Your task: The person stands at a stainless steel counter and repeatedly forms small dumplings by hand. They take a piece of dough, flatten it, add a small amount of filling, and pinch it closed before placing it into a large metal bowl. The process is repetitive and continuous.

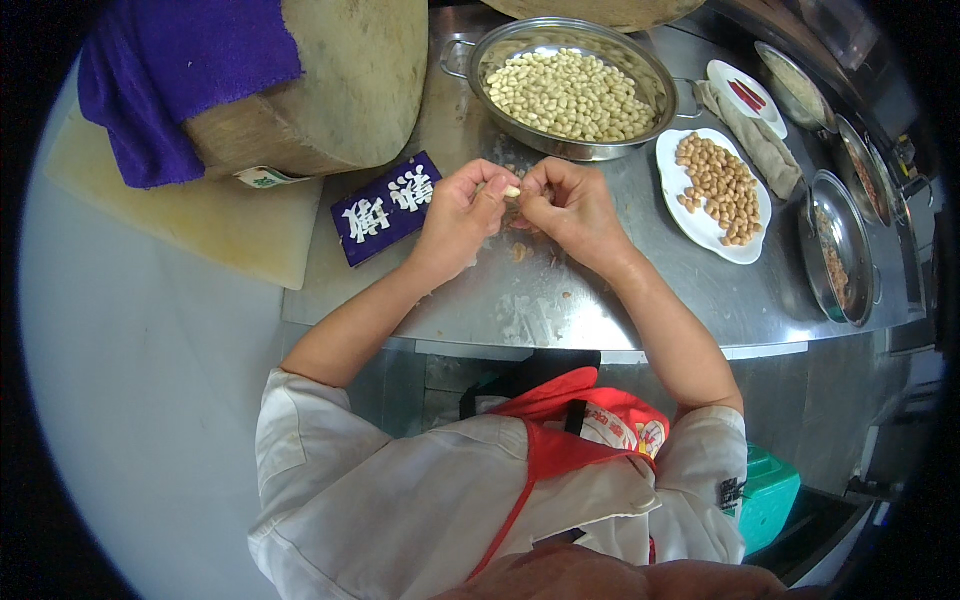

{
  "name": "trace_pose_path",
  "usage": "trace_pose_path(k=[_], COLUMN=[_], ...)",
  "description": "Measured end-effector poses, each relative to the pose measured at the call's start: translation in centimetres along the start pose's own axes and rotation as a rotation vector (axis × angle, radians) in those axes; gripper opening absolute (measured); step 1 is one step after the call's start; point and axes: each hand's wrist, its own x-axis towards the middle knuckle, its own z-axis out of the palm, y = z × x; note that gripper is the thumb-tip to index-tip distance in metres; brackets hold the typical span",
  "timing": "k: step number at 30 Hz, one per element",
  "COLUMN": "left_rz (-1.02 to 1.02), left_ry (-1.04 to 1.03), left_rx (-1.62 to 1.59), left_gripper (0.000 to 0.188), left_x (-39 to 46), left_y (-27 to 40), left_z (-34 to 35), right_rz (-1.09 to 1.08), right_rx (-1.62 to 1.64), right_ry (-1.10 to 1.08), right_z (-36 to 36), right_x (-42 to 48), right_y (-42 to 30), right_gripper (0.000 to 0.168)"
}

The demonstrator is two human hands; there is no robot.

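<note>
A pale peeled peanut (512, 192) is pinched between the thumb and fingers of my left hand (466, 214). My right hand (574, 210) meets it from the other side, its fingertips pressed together at the peanut; whether they grip a bit of skin is hidden. Loose skins (520, 251) lie on the steel table below both hands. Just beyond them stands a two-handled steel pan (577, 150) holding many pale peeled peanuts (570, 94). To the right, a white scalloped plate (679, 199) carries brown, unpeeled peanuts (720, 184).
A thick wooden chopping block (360, 82) with a purple towel (202, 60) stands at the left on a pale board (187, 217). A purple sign (386, 208) lies near my left hand. Rightward are a folded cloth (754, 142), a small plate (772, 116) of red peppers and several steel pans (840, 255).
</note>
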Motion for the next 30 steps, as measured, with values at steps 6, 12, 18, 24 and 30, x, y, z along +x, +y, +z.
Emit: trace_pose_path(k=[6, 12, 18, 24, 30], left_rz=[-0.197, -0.235, -0.225, -0.137, -0.055], left_ry=[-0.041, -0.072, -0.014, -0.049, -0.022], left_rx=[-0.511, -0.578, -0.537, -0.317, -0.067], left_gripper=[0.017, 0.018, 0.017, 0.014, 0.015], left_x=[0.2, 0.5, 0.4, 0.3, 0.2], left_y=[0.6, 0.4, 0.3, 0.1, 0.5], left_z=[-0.5, -1.0, -0.9, -0.4, 0.0], right_rz=[0.051, -0.098, -0.073, -0.211, -0.213], right_rx=[0.145, -0.034, -0.297, -0.169, -0.259], right_ry=[0.083, 0.108, 0.055, 0.14, 0.169], right_z=[0.0, 0.0, 0.0, 0.9, 0.7], right_x=[0.2, 0.1, -0.1, 0.3, 0.1], right_y=[-0.6, 0.3, -0.5, 0.6, 0.2], right_gripper=[0.006, 0.007, 0.009, 0.009, 0.007])
